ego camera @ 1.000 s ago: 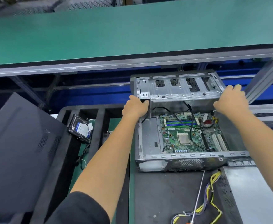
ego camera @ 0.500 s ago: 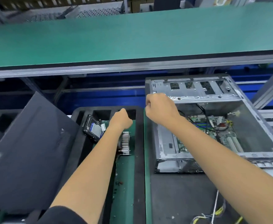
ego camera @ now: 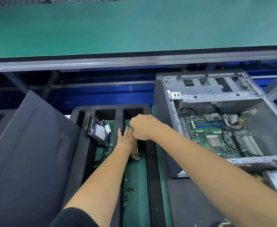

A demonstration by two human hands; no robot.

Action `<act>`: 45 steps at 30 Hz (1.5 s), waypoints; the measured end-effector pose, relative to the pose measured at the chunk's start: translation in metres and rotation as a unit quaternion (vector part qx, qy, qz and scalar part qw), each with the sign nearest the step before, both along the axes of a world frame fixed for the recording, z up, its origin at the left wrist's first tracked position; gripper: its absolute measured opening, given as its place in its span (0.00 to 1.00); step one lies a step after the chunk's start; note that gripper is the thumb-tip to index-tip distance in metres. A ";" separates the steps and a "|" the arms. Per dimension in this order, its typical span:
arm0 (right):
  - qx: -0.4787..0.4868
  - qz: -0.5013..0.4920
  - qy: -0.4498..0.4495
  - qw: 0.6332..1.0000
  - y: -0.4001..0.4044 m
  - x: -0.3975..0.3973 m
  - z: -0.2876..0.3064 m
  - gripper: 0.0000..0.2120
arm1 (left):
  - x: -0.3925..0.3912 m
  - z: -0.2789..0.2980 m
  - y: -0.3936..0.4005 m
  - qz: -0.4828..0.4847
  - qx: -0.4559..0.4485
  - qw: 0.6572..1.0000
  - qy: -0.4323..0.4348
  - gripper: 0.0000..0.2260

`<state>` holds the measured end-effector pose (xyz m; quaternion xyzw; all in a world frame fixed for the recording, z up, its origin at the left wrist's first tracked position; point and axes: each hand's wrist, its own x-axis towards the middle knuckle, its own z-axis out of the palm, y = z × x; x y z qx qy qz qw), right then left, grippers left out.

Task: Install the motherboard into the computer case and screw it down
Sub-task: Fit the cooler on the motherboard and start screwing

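Left hand (ego camera: pixel 128 141) flat with fingers extended, right hand (ego camera: pixel 141 126) curled above it

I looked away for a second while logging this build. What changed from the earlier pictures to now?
Both hands let go of the computer case and moved left to the foam tray. The left hand now lies on the heatsink there, nearly hidden; the right hand is curled just above it. The motherboard stayed in the case, and the hard drive stayed in the tray.
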<state>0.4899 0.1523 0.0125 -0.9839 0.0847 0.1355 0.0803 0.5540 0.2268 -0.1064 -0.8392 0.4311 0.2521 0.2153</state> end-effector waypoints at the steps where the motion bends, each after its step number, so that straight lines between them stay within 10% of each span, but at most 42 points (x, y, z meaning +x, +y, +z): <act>1: -0.003 -0.002 0.024 1.000 0.003 0.003 -0.002 0.02 | 0.001 -0.004 0.000 -0.016 0.014 1.000 -0.005 0.51; 11: 0.011 -0.046 0.145 0.988 0.008 0.012 -0.019 0.05 | 0.011 -0.016 0.002 -0.038 -0.067 0.997 -0.024 0.42; 23: 0.168 -0.250 -0.060 0.952 -0.026 0.009 0.011 0.16 | 0.046 0.078 0.008 0.066 -0.324 0.943 0.036 0.42; 28: 0.242 -0.293 -0.096 0.920 -0.027 -0.002 0.038 0.38 | 0.033 0.132 0.013 0.059 -0.403 0.912 0.052 0.47; 41: 0.456 -0.280 -0.215 0.817 -0.089 -0.109 0.121 0.20 | -0.071 0.234 -0.055 -0.058 -0.531 0.844 -0.048 0.48; 45: 0.550 -0.307 -0.258 0.733 -0.118 -0.151 0.123 0.12 | -0.112 0.248 -0.096 -0.113 -0.541 0.831 -0.059 0.50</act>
